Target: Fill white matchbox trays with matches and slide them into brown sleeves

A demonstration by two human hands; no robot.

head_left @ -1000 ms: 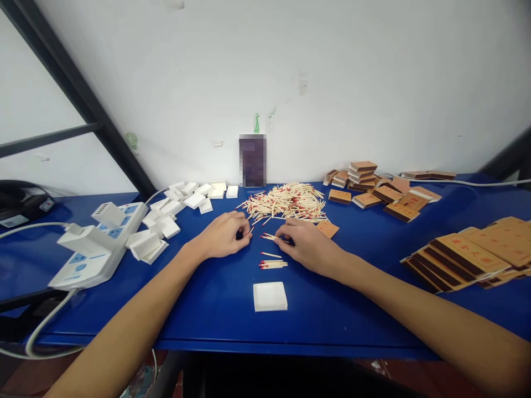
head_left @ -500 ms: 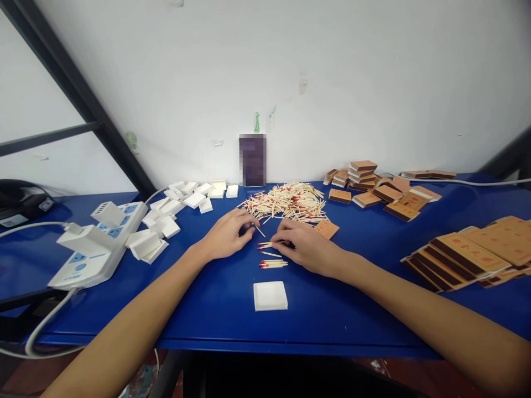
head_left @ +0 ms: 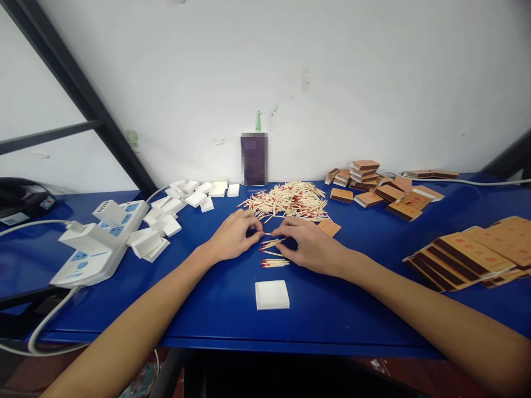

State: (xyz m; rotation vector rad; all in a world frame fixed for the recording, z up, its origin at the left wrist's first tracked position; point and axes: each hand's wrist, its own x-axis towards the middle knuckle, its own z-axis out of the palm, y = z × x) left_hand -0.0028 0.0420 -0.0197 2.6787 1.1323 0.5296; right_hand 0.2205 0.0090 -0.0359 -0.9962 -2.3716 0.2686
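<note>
A single match (head_left: 267, 234) bridges the gap between my hands. My left hand (head_left: 235, 236) has thumb and forefinger closed at its left end. The curled fingertips of my right hand (head_left: 307, 243) reach its other end, while the right thumb stays apart, lower down. Just below lie a few loose matches (head_left: 271, 243), red heads to the left. Nearer me is a small row of matches (head_left: 275, 263). In front of it sits a white matchbox tray (head_left: 272, 294). Behind my hands spreads a large heap of matches (head_left: 290, 200).
White matchbox trays (head_left: 172, 205) are piled at the left, beside a power strip (head_left: 103, 243) with plugs and cables. Matchbox sleeves (head_left: 388, 193) lie at the back right, with stacked flat ones (head_left: 473, 251) nearer. An orange card (head_left: 331, 227) rests behind my right hand.
My right hand has let go of a match at the loose group and moved up towards the left fingertips. The match at my left hand has turned from slanted to nearly level.
</note>
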